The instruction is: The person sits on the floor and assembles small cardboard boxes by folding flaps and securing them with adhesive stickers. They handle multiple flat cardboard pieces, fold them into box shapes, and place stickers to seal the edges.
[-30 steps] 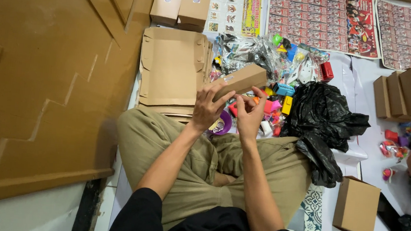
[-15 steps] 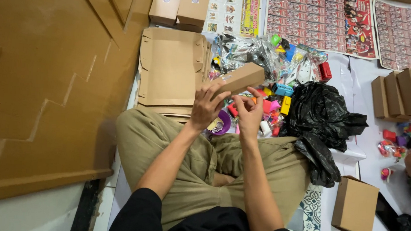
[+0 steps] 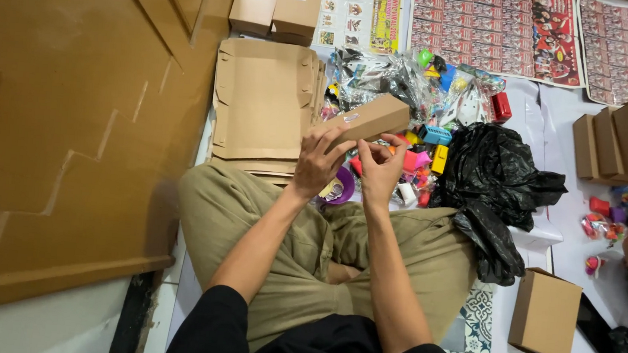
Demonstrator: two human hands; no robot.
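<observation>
Black sleeves and tan trousers show at the bottom, where a person sits cross-legged on the floor [image 3: 547,247]. Both arms reach up from the lap.

The left hand [image 3: 316,162] is wrapped around the near end of a small brown box [image 3: 367,119], with its fingers on the side of the box. The right hand [image 3: 381,163] is just beside it, under the box, with its fingers curled in and touching the box's underside. The box is long and thin. It is held up in the air, tilted, above the knees and in front of the toy pile.

A purple ring [image 3: 344,186] lies on the floor just under the hands.

To the right, near the knee, sits a closed brown box [image 3: 544,314]. A crumpled black bag [image 3: 503,188] lies between that box and the toys.

Past the hands is a pile of small bright toys [image 3: 424,159] and clear bags [image 3: 382,73]. Left of the pile lies a stack of flat boxes [image 3: 260,97], not folded yet. A big cardboard sheet [image 3: 57,119] fills the left side.

Farther off, two more shut boxes [image 3: 275,2] sit at the top, beside printed sticker sheets [image 3: 490,30]. A row of boxes [image 3: 623,141] stands at the right edge, with more toys [image 3: 625,212] near it.
</observation>
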